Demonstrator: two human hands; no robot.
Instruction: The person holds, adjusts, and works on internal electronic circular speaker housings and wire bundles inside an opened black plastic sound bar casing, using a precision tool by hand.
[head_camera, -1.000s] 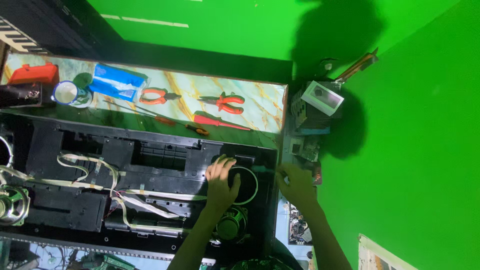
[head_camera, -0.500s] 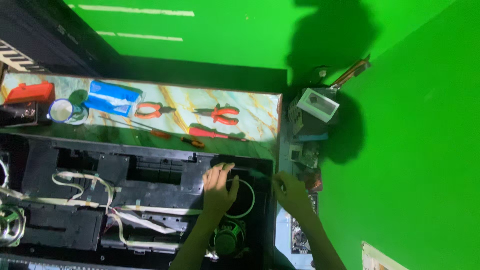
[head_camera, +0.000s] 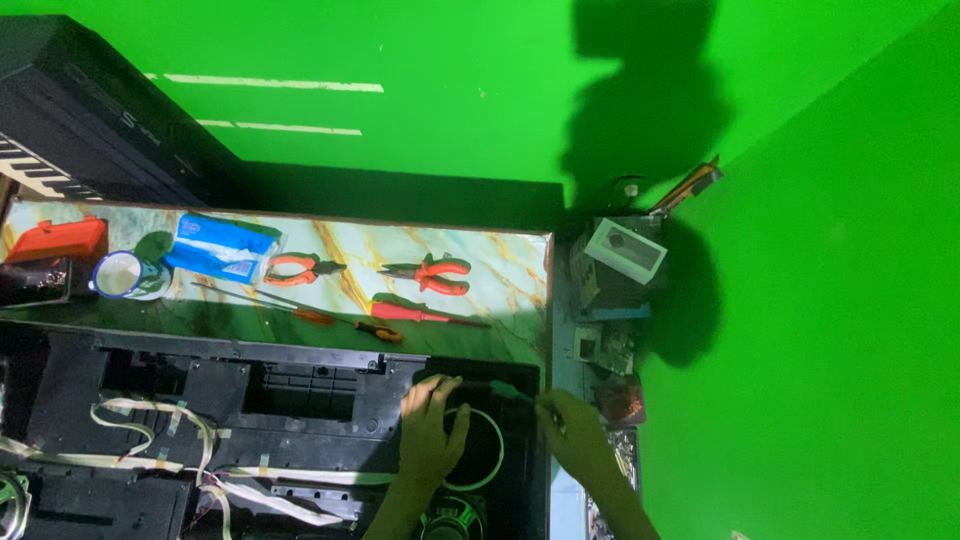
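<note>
Head view, looking down: left hand (head_camera: 432, 432) spread open, flat on black housing (head_camera: 300, 420) at its right end, over a white wire ring (head_camera: 492, 452). Right hand (head_camera: 572, 432) closed around a green-handled tool (head_camera: 508, 390), tip aimed left into housing. Beyond, on marbled tabletop (head_camera: 500, 260): red pliers (head_camera: 430, 272), screwdrivers (head_camera: 420, 313).

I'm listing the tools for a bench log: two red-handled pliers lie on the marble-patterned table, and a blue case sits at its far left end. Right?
Not quite. In the head view the case at the far left of the marble-patterned table is red, not blue. The two red-handled pliers do lie on it.
</note>
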